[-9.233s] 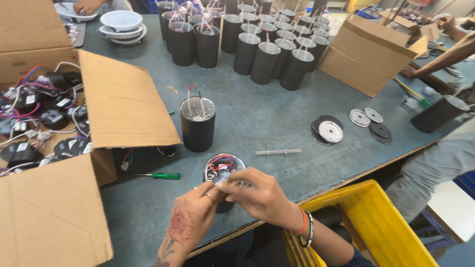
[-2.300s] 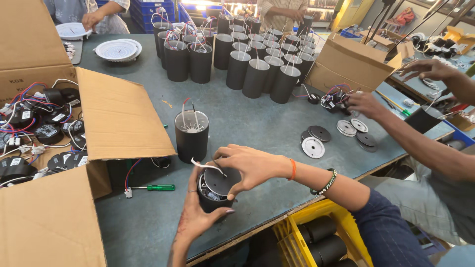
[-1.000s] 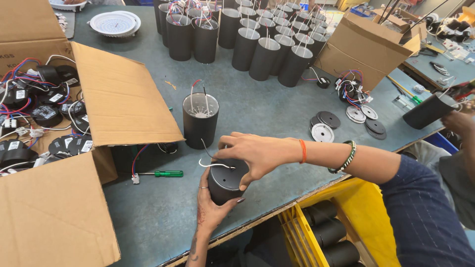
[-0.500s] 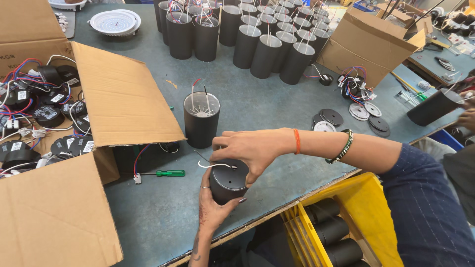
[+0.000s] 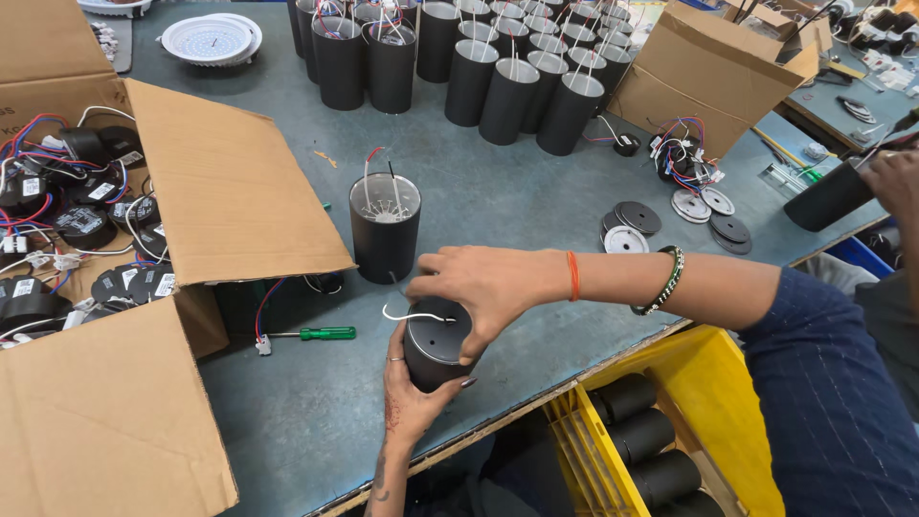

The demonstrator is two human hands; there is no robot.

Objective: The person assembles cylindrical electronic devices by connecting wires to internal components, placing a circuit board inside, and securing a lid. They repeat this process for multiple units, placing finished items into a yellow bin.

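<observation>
My left hand cups a black cylinder housing from below, near the table's front edge. Its closed end faces up. My right hand lies over the top of the housing and pinches a thin white wire that loops out to the left. Just behind stands a second black cylinder, open end up, with red and white wires sticking out of it.
An open cardboard box of wired drivers fills the left. A green screwdriver lies beside it. Rows of black cylinders stand at the back, round discs to the right, a yellow crate below the edge. Another person's hand holds a cylinder.
The housing now stands closed end up, where its open wired end showed before. My right hand has settled on top with the white wire. The other person's hand has left the discs.
</observation>
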